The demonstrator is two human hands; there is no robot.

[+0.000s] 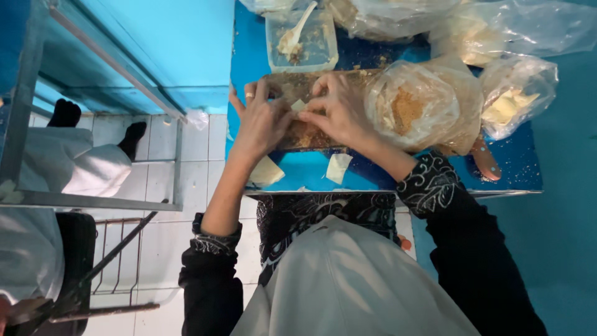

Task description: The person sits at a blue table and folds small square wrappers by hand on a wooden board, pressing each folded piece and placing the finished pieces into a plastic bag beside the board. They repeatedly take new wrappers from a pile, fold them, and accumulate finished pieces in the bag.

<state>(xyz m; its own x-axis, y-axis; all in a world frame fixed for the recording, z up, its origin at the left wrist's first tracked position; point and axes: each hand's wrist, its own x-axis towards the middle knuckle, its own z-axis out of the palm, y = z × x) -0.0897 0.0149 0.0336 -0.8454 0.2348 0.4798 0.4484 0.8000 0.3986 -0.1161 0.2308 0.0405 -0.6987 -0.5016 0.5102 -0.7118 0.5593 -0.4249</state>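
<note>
While both hands meet over the wooden board [292,134] at the middle of the blue table [311,171], the left hand [264,121] and right hand [339,112] pinch together on one small pale wrapper piece [298,106]. Two more pale sheets [339,167] lie by the table's near edge. Four clear plastic bags [410,112] crowd the right side; one plastic tub [301,40] with a spoon [295,31] stands at the far edge. White floor tiles [155,242] and turquoise walls surround.

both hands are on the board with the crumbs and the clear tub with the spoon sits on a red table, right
Not quite: the table is blue, not red, as the head view shows. The rest holds: left hand and right hand are on the board with crumbs, the tub with the spoon behind.
</note>
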